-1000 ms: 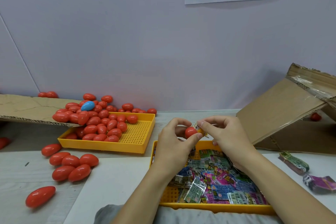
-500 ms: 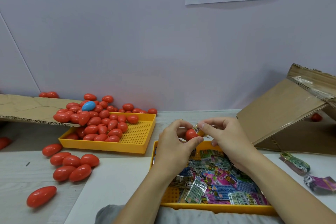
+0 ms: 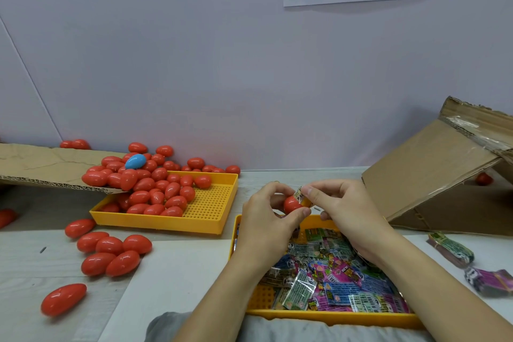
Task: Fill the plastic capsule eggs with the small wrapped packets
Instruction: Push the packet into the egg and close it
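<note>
My left hand holds a red capsule egg piece between thumb and fingers, above the near yellow tray. My right hand pinches a small wrapped packet against the top of that egg piece. The near tray is full of colourful wrapped packets. A second yellow tray to the left holds a heap of red eggs with one blue egg on top.
Loose red eggs lie on the table at the left. A cardboard flap slopes into the egg tray. An open cardboard box lies at the right, with two packet bundles in front of it. The wall is close behind.
Both hands have stayed almost in place. The right hand's fingers have pressed the packet a little closer onto the egg piece.
</note>
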Available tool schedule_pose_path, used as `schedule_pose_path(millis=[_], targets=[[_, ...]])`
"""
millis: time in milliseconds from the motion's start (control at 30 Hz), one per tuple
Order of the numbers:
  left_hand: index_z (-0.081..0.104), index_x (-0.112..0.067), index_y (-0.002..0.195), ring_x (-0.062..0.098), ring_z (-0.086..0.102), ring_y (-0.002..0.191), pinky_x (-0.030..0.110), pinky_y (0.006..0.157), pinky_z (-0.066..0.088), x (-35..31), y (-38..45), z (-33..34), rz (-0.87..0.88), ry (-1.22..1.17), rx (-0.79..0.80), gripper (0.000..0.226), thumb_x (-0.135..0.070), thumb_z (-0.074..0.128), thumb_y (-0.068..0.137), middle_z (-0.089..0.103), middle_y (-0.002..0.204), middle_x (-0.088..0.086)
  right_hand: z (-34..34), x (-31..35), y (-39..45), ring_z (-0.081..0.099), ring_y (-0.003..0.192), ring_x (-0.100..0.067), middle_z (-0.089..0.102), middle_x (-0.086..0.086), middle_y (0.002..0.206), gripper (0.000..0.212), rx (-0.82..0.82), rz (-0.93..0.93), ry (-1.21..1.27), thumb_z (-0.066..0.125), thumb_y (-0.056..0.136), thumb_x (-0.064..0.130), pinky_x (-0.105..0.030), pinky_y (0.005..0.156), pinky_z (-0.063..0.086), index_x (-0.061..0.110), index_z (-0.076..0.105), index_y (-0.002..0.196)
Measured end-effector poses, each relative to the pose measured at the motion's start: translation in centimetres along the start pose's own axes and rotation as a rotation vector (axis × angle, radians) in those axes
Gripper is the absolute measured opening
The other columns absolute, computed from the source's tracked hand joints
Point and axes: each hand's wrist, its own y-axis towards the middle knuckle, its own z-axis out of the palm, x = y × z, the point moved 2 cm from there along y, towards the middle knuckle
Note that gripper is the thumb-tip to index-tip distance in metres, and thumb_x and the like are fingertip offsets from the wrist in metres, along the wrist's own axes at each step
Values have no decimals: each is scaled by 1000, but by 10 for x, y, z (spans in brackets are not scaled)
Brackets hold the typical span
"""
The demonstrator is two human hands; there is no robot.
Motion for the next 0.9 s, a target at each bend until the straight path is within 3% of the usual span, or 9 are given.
schedule_pose_path(millis=[200,333,433,600,700,900], targets=[[63,-35,106,5,67,86,20,72,58,1,0,0,32,3,12,26,-30,77,85,69,96,-12,-1,2,-1,65,73,5,75,11,80,11,21,-64,-48,71,90,25,-11,57,45,26,79,82],[67,-32,104,6,68,85,29,76,60,2,1,0,4,-85,-16,21,-30,77,85,70,94,-9,-1,5,-2,65,80,-1,74,6,85,7,16,-110,-87,72,89,21,-17,66,45,25,77,88],[66,-33,97,14,70,80,32,73,62,4,3,-2,-62,-232,-64,20,-27,79,84,72,87,-5,-1,5,-4,61,92,-2,68,12,101,18,-4,-191,-229,70,88,15,-15,72,44,30,73,96],[68,-23,103,13,73,85,31,72,62,5,5,-2,-147,-403,-106,24,-19,81,83,76,92,0,7,4,-7,50,102,4,50,22,112,34,33,-304,-544,72,83,33,-11,72,39,40,57,112],[68,-19,107,18,74,87,33,73,62,6,5,-1,-173,-447,-114,28,-18,81,82,76,95,4,13,4,-9,48,99,0,46,19,111,44,-29,-371,-685,71,81,42,-17,75,42,34,56,121],[67,-17,109,20,74,91,39,78,62,8,5,0,-166,-445,-94,30,-19,80,83,76,97,4,19,5,-10,50,100,-7,44,13,112,48,-109,-387,-720,75,80,46,-17,72,41,25,60,120]])
